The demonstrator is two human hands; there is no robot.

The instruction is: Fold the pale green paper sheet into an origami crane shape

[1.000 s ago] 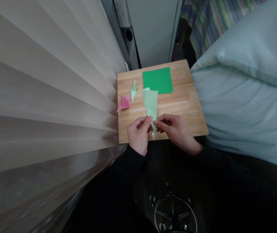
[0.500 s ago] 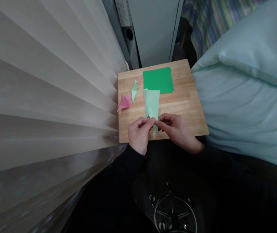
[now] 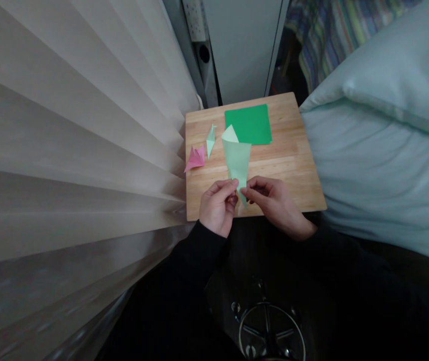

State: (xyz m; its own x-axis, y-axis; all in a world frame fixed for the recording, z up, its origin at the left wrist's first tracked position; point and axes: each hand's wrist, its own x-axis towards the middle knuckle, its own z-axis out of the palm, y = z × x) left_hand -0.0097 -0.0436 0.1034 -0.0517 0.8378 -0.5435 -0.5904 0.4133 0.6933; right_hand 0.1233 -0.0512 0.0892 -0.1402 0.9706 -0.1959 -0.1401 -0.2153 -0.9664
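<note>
Pale-green paper (image 3: 238, 161) | left hand (image 3: 216, 203), right hand (image 3: 274, 203) — each grip pinching its narrow end, presumably for control | green sheets (image 3: 254, 123) beyond, likely for working room

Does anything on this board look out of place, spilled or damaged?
Only slightly: the pink folded paper sits far left on the board, tip at the edge, so it looks awkwardly placed. No spill, and no visible tear in the held light green paper.

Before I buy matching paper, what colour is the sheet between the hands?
The sheet is pale mint green; it shows best in the head view.
</note>
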